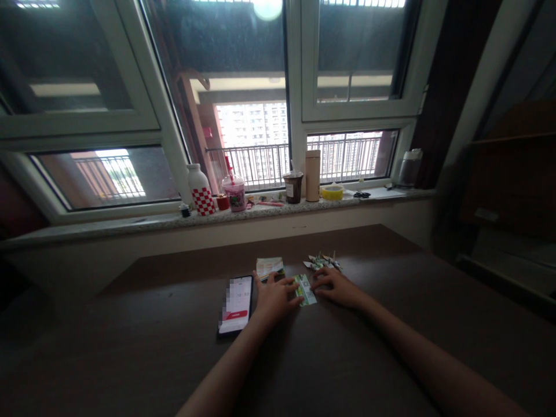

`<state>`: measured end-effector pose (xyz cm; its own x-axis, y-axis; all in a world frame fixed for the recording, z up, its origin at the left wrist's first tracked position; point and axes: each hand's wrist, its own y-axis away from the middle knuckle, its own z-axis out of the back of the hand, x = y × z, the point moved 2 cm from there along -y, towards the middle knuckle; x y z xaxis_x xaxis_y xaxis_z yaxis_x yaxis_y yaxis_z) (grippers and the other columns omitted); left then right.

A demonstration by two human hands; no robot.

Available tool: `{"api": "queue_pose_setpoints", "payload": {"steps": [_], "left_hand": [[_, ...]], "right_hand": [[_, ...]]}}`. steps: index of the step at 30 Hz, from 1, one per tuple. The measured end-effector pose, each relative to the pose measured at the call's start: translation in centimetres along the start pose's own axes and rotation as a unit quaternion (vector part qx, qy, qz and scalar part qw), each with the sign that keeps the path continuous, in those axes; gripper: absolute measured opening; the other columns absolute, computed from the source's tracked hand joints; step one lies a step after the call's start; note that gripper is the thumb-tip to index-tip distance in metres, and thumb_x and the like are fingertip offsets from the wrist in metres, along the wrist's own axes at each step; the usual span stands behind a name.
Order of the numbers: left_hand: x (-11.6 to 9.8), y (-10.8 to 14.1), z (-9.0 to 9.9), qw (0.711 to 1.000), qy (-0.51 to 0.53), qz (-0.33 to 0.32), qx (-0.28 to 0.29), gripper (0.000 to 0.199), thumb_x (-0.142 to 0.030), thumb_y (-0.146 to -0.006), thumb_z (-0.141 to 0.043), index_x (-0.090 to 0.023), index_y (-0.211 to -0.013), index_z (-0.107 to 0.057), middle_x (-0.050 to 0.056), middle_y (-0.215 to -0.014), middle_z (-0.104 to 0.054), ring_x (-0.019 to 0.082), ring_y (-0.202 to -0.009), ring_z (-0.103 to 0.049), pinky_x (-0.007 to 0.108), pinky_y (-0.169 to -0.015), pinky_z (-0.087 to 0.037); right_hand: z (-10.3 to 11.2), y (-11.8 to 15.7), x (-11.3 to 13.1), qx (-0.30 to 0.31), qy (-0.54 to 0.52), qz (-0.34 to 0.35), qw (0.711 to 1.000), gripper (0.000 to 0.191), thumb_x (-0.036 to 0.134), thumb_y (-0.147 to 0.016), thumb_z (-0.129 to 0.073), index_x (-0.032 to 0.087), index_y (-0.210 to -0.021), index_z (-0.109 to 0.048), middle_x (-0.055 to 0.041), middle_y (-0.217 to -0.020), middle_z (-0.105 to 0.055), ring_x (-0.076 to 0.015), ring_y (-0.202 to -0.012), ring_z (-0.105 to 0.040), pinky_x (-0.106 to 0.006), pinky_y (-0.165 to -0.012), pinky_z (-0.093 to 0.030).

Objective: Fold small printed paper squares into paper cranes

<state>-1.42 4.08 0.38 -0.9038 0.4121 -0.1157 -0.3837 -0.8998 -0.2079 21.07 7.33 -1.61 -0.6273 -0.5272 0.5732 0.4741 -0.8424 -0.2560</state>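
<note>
You are laying your left hand, fingers spread apart, on the flat printed paper slip right of the phone, apparently steadying it; whether your right hand is pinching, you cannot tell. Next move is probably calling for light edge control. Farther right of the phone, spiky folded pieces are clustering.

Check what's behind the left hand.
Printed paper lies just beyond the left hand, which hides part of the paper's near edge; anything beneath the hand can't be seen.

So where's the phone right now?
In the head view, the phone lies on the table, left of centre, just left of the left hand.
</note>
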Motion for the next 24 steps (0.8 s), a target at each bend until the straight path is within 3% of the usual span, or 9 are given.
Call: {"api": "queue_pose_setpoints", "payload": {"steps": [6, 10, 19, 24], "left_hand": [[-0.2, 0.1, 0.2, 1.000, 0.006, 0.000, -0.005, 0.039, -0.064, -0.085, -0.050, -0.050, -0.119, -0.062, -0.008, -0.134, -0.062, 0.039, -0.134, -0.037, 0.084, -0.097, 0.014], [-0.3, 0.1, 0.3, 1.000, 0.000, 0.002, 0.000, 0.040, -0.065, -0.085, -0.050, -0.050, -0.120, -0.062, -0.008, -0.134, -0.061, 0.039, -0.134, -0.037, 0.084, -0.099, 0.012], [-0.3, -0.1, 0.2, 1.000, 0.010, 0.006, 0.005, 0.040, -0.065, -0.084, -0.050, -0.049, -0.119, -0.063, -0.008, -0.134, -0.062, 0.038, -0.133, -0.038, 0.083, -0.098, 0.015], [-0.2, 0.0, 0.2, 1.000, 0.008, 0.004, 0.002, 0.040, -0.064, -0.084, -0.050, -0.050, -0.119, -0.063, -0.007, -0.134, -0.062, 0.039, -0.134, -0.037, 0.083, -0.098, 0.015]], "right_hand": [[-0.4, -0.5, 0.7, -0.009, 0.076, -0.010, 0.997, 0.023, 0.037, -0.090, -0.059, 0.031, -0.104, -0.076, -0.0065, -0.121, -0.062, -0.0238, -0.111, -0.056, -0.040, -0.101, -0.040], [-0.7, -0.9, 1.3, -0.028, 0.132, -0.056, 0.989, 0.024, 0.036, -0.091, -0.057, 0.034, -0.107, -0.074, -0.0062, -0.121, -0.061, -0.0245, -0.111, -0.054, -0.039, -0.097, -0.041], [-0.8, -1.0, 3.2, -0.027, 0.218, -0.121, 0.968, 0.031, 0.041, -0.094, -0.048, 0.040, -0.121, -0.065, -0.0064, -0.120, -0.058, -0.0260, -0.112, -0.050, -0.039, -0.090, -0.041], [-1.2, -1.1, 3.4, -0.042, 0.244, -0.122, 0.961, 0.035, 0.043, -0.095, -0.046, 0.039, -0.125, -0.063, -0.0090, -0.121, -0.056, -0.0286, -0.111, -0.049, -0.042, -0.089, -0.042]]}}
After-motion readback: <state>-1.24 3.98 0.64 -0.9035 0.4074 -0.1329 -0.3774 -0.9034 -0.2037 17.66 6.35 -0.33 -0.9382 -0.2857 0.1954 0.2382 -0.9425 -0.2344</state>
